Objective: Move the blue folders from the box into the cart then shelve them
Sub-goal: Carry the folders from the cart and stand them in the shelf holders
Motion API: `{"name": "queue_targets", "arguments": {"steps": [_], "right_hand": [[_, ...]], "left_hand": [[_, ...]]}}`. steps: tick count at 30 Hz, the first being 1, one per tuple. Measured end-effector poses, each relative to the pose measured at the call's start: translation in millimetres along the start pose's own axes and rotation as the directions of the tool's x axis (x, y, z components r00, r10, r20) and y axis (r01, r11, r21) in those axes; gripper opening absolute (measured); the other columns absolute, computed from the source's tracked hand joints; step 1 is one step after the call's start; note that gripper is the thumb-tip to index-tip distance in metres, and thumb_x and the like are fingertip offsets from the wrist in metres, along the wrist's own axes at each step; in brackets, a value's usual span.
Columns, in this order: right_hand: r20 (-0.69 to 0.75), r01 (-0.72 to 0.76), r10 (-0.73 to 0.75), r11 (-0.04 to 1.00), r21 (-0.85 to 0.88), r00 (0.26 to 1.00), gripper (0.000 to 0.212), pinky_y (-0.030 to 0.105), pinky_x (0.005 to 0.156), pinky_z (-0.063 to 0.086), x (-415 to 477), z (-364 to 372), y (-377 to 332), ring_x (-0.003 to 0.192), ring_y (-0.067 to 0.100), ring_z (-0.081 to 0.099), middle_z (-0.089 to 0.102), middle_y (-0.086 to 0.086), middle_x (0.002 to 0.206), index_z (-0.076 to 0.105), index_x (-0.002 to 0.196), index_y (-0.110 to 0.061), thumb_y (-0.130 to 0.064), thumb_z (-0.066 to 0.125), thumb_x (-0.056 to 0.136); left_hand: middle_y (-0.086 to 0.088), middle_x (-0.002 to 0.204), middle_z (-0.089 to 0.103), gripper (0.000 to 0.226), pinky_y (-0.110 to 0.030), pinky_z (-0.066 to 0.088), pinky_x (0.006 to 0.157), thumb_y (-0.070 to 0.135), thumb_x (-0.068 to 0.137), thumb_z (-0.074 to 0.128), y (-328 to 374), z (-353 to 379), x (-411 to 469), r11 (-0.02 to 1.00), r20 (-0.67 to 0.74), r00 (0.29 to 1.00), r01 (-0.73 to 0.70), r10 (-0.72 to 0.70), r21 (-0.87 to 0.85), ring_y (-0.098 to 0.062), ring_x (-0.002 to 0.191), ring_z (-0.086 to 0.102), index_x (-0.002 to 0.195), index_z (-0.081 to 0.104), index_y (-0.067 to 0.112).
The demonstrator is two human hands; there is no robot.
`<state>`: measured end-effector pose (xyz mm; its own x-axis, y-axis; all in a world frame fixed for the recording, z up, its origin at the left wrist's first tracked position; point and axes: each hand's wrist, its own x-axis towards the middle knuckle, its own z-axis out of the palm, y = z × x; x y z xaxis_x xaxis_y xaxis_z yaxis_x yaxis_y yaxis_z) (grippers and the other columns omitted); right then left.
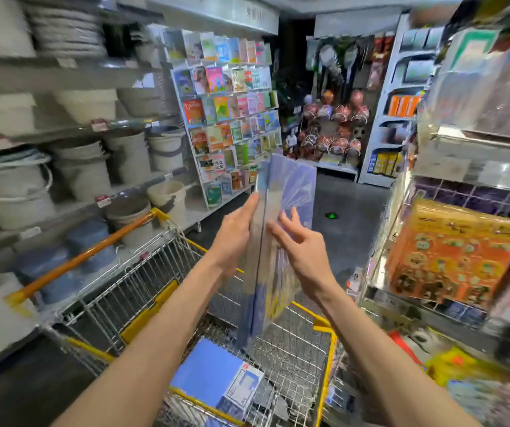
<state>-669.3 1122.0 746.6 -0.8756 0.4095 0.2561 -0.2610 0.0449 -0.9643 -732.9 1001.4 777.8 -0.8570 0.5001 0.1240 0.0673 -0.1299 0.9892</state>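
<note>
Two bare forearms reached in from the bottom edge over the silver wire shopping cart with yellow trim (324, 326). Its basket held a flat, smooth blue plastic folder (207, 371) bearing a white label (243, 385) at its corner. Above the basket, a tall upright stack of glossy blue folders (293, 186) stood edge-on between the hands. The left hand (238, 238) lay flat on its left face, fingers straight and together, while the right hand (301, 246) touched its right face with fingers spread apart, not curled round it. The stack's lower edge hung over the basket, within the cart's rim. Beyond, the dark floor aisle (349, 204) lay open ahead, narrowed by grey shelves of round pale buckets (78, 177) on the left and a wire rack with an orange sticker pack (454, 251) on the right; both sides were blurred
</note>
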Motion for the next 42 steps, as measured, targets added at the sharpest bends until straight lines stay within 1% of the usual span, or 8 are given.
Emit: {"name": "queue_targets", "arguments": {"steps": [4, 7, 14, 21, 30, 34, 39, 42], "right_hand": [[0.003, 0.114, -0.114, 0.991, 0.063, 0.993, 0.058, 0.034, 0.108, 0.046, 1, -6, -41, 0.128, 0.007, 0.052, 0.059, 0.0, 0.139, 0.054, 0.14, -0.017, -0.024, 0.075, 0.087], [0.024, 0.16, -0.166, 0.973, 0.164, 0.986, 0.04, 0.021, 0.086, 0.055, 1, -11, -67, 0.106, 0.001, 0.063, 0.068, -0.009, 0.123, 0.061, 0.127, -0.026, -0.01, 0.068, 0.091], [0.057, 0.225, -0.234, 0.966, 0.129, 0.971, 0.06, 0.023, 0.085, 0.056, 0, -21, -105, 0.115, 0.007, 0.063, 0.068, -0.024, 0.115, 0.046, 0.146, -0.017, -0.008, 0.068, 0.091], [0.064, 0.27, -0.276, 0.959, 0.091, 0.959, 0.067, 0.026, 0.097, 0.053, 8, -28, -126, 0.123, 0.016, 0.06, 0.064, 0.003, 0.132, 0.048, 0.144, -0.015, -0.012, 0.074, 0.082], [0.067, 0.294, -0.296, 0.955, 0.044, 0.953, 0.073, 0.033, 0.105, 0.049, 16, -33, -129, 0.122, 0.011, 0.06, 0.065, -0.001, 0.131, 0.049, 0.141, -0.028, -0.023, 0.08, 0.075], [0.076, 0.283, -0.287, 0.957, 0.059, 0.955, 0.078, 0.02, 0.087, 0.054, 17, -37, -133, 0.111, -0.004, 0.062, 0.07, -0.024, 0.11, 0.04, 0.147, -0.027, -0.009, 0.076, 0.08], [0.11, 0.284, -0.283, 0.959, 0.01, 0.953, 0.073, 0.016, 0.078, 0.051, 17, -42, -143, 0.092, 0.0, 0.065, 0.07, -0.012, 0.1, 0.045, 0.145, -0.027, -0.017, 0.077, 0.08], [0.117, 0.298, -0.294, 0.955, -0.018, 0.949, 0.075, 0.019, 0.081, 0.052, 17, -44, -152, 0.099, 0.001, 0.067, 0.071, -0.01, 0.117, 0.045, 0.145, -0.03, -0.022, 0.078, 0.079]], "left_hand": [[-0.011, 0.109, 0.076, 0.041, -0.038, 0.06, 0.084, 0.04, 0.105, 0.043, 35, 16, -6, 0.989, 0.031, 0.996, -0.077, 0.081, -0.129, -0.022, 0.096, 0.073, 0.111, 0.075, 0.014], [-0.019, 0.122, 0.07, 0.044, -0.051, 0.05, 0.1, 0.04, 0.105, 0.042, 54, 29, -9, 0.972, 0.075, 0.99, -0.102, 0.12, -0.21, -0.033, 0.109, 0.065, 0.122, 0.07, 0.009], [-0.011, 0.131, 0.067, 0.049, -0.055, 0.046, 0.106, 0.047, 0.103, 0.04, 80, 39, -11, 0.95, 0.151, 0.955, -0.218, 0.254, -0.223, -0.032, 0.124, 0.062, 0.134, 0.064, 0.017], [-0.01, 0.121, 0.072, 0.045, -0.034, 0.059, 0.084, 0.04, 0.108, 0.033, 108, 50, -10, 0.932, 0.13, 0.946, -0.257, 0.297, -0.256, -0.024, 0.11, 0.07, 0.123, 0.068, 0.017], [-0.01, 0.123, 0.071, 0.046, -0.034, 0.06, 0.083, 0.04, 0.108, 0.033, 114, 57, -7, 0.927, 0.12, 0.946, -0.263, 0.303, -0.267, -0.024, 0.11, 0.07, 0.13, 0.064, 0.014], [-0.012, 0.125, 0.07, 0.049, -0.04, 0.059, 0.091, 0.04, 0.108, 0.033, 114, 59, -6, 0.929, 0.127, 0.948, -0.249, 0.292, -0.275, -0.027, 0.114, 0.069, 0.133, 0.063, 0.01], [-0.011, 0.123, 0.071, 0.046, -0.036, 0.06, 0.086, 0.039, 0.107, 0.035, 121, 60, -5, 0.928, 0.151, 0.945, -0.24, 0.291, -0.284, -0.026, 0.109, 0.071, 0.132, 0.062, 0.012], [-0.01, 0.118, 0.073, 0.046, -0.035, 0.06, 0.081, 0.043, 0.102, 0.039, 127, 63, -3, 0.926, 0.138, 0.944, -0.251, 0.298, -0.281, -0.024, 0.105, 0.072, 0.125, 0.067, 0.015]]}}
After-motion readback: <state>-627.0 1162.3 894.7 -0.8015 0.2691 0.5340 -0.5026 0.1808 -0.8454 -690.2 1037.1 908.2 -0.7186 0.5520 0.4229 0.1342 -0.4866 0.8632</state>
